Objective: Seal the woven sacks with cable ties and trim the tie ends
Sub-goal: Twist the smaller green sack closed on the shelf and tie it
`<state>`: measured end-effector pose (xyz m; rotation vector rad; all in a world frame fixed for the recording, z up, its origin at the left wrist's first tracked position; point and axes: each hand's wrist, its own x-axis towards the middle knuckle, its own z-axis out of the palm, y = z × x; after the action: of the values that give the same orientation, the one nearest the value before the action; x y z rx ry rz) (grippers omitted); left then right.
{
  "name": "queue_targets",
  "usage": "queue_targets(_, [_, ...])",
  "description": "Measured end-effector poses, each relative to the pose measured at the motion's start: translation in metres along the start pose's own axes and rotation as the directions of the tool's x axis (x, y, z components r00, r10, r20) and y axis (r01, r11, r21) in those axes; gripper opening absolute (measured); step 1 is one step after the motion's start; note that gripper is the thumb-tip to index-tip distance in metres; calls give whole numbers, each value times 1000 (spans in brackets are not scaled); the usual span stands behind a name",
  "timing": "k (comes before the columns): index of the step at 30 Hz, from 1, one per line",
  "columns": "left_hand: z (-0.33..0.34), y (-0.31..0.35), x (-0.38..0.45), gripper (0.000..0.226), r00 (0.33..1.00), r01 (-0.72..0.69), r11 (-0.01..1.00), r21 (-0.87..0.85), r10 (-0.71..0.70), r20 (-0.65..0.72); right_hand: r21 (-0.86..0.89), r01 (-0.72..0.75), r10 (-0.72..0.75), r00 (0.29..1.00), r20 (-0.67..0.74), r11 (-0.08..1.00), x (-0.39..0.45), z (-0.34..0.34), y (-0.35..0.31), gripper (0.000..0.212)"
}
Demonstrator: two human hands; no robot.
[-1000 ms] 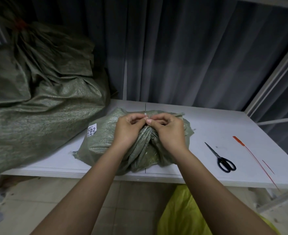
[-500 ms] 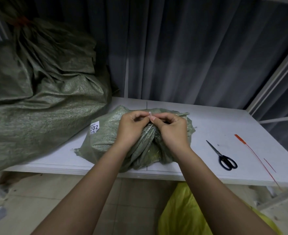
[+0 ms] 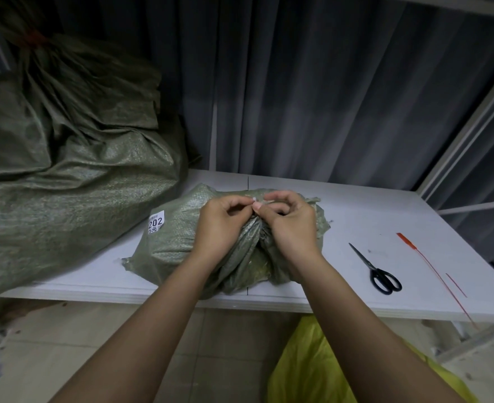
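Pinching a small white cable tie (image 3: 254, 202) between left hand (image 3: 222, 225) and right hand (image 3: 289, 225), fingertips closed on it above the gathered neck of a green woven sack (image 3: 176, 242). Right of the grip on the white table (image 3: 356, 216): black scissors (image 3: 376, 271), red tie (image 3: 431, 270).

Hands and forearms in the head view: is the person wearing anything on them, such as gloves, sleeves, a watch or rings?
Nothing shows. The left hand and right hand are ungloved, with short plain nails. Both forearms are uncovered right down to the frame's lower edge: no sleeve, watch, bracelet or ring is visible.
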<state>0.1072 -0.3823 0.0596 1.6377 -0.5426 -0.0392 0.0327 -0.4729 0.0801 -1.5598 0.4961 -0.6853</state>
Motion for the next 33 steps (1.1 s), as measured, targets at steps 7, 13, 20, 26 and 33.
queue_targets(7, [-1,3,-3,11,995,-102,988,120,104,-5,46,-3,1,999,52,999,0,-5,-1,22])
queue_targets(13, [-2,6,-5,14,979,-202,960,194,198,39,20,31,-31,998,49,999,1,-7,-1,18])
queue_targets(20, [-5,4,-4,13,966,-256,947,194,242,89,-23,92,-92,996,-8,996,-4,-5,1,20])
queue_targets(26, [-10,3,-2,13,968,-201,968,152,173,181,-131,187,-189,982,-2,974,-5,-5,6,19])
queue_targets(33, [-14,12,3,17,961,175,971,-162,-133,241,-308,314,-314,948,50,898,-3,-8,13,17])
